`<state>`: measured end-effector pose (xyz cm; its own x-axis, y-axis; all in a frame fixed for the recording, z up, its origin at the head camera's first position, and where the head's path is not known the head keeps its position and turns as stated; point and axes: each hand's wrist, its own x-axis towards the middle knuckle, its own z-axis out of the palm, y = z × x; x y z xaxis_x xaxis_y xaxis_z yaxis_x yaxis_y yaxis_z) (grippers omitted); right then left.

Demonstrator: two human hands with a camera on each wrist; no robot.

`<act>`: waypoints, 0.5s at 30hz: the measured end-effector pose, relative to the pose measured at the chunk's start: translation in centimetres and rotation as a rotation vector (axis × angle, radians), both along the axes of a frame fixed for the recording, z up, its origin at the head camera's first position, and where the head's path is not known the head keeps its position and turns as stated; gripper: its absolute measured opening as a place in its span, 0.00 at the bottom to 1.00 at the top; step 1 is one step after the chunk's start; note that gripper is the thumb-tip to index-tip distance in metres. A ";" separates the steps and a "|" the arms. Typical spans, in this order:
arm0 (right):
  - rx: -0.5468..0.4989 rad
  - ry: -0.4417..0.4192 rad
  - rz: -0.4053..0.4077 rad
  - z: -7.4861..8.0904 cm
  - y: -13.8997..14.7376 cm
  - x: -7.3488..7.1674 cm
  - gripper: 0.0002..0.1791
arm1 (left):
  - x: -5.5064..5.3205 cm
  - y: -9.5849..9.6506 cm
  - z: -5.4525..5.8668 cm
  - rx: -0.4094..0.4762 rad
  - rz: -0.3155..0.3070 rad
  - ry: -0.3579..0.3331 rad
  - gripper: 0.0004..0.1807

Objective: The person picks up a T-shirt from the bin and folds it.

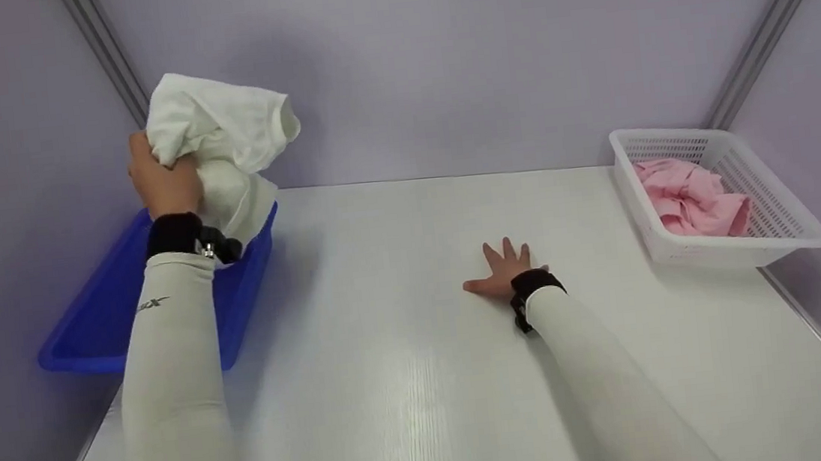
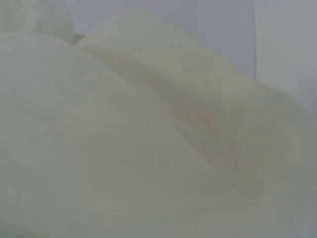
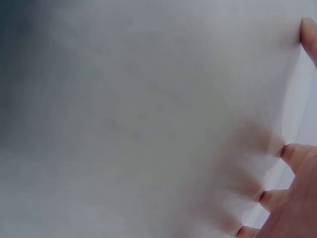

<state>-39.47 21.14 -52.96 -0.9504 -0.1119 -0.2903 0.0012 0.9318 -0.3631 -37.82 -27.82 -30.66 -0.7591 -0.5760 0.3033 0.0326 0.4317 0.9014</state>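
Observation:
My left hand [image 1: 166, 180] grips a bunched white garment [image 1: 223, 120] and holds it up over the blue basket [image 1: 84, 363]. One tube-like end of the garment points right, and a lower fold hangs beside the wrist. In the left wrist view the white cloth [image 2: 138, 148] fills most of the picture and covers the fingers. My right hand [image 1: 506, 270] rests on the white table with its fingers spread, holding nothing. The right wrist view shows its fingertips [image 3: 292, 151] on the tabletop.
A white perforated basket [image 1: 729, 249] stands at the right, with a crumpled pink cloth [image 1: 694, 199] inside. The white table [image 1: 387, 300] lies between the two baskets. Pale panel walls [image 1: 455, 68] enclose the back and both sides.

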 end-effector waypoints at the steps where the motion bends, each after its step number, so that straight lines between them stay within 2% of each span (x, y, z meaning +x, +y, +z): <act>1: 0.002 0.003 -0.001 0.0 0.0 0.0 0.61 | 0.0 0.8 0.3 0.019 -0.031 0.016 0.19; 5: 0.016 0.002 -0.004 -0.2 -0.2 -0.1 0.61 | -0.1 4.0 0.6 0.078 -0.141 0.115 0.17; 8: 0.020 -0.007 -0.008 -0.3 -0.4 -0.2 0.61 | -0.3 6.3 0.4 0.082 -0.197 0.152 0.14; 15: 0.002 -0.006 -0.037 -0.1 -0.8 -0.3 0.59 | -0.9 11.6 -0.7 0.127 -0.321 0.151 0.16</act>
